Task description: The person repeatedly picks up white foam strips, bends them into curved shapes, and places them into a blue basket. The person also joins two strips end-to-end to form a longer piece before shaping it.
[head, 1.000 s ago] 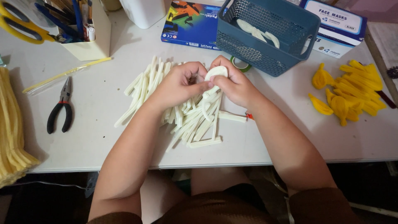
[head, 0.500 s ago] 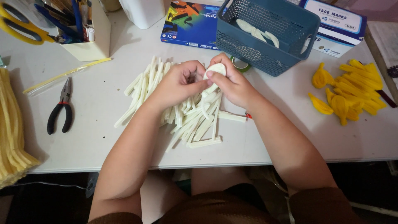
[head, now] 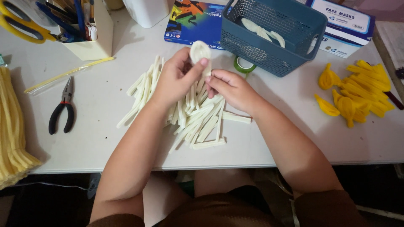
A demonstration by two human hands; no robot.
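My left hand (head: 176,80) pinches a cream-white folded strip (head: 200,52), its rounded loop end sticking up above my thumb. My right hand (head: 230,87) sits just right of it, fingertips on the lower part of the same strip. Under both hands lies a pile of cream-white strips (head: 191,115) spread over the white table (head: 105,138).
A teal mesh basket (head: 294,54) behind my hands holds a few white pieces. Green tape roll (head: 244,65) sits by it. Yellow pieces (head: 357,92) lie right. Pliers (head: 62,112), a pen holder (head: 90,42) with scissors (head: 21,25), and yellow strands (head: 12,126) are left.
My left hand has lifted the looped strip up and away from the pile, and my right hand has drawn apart a little, lower and to the right.
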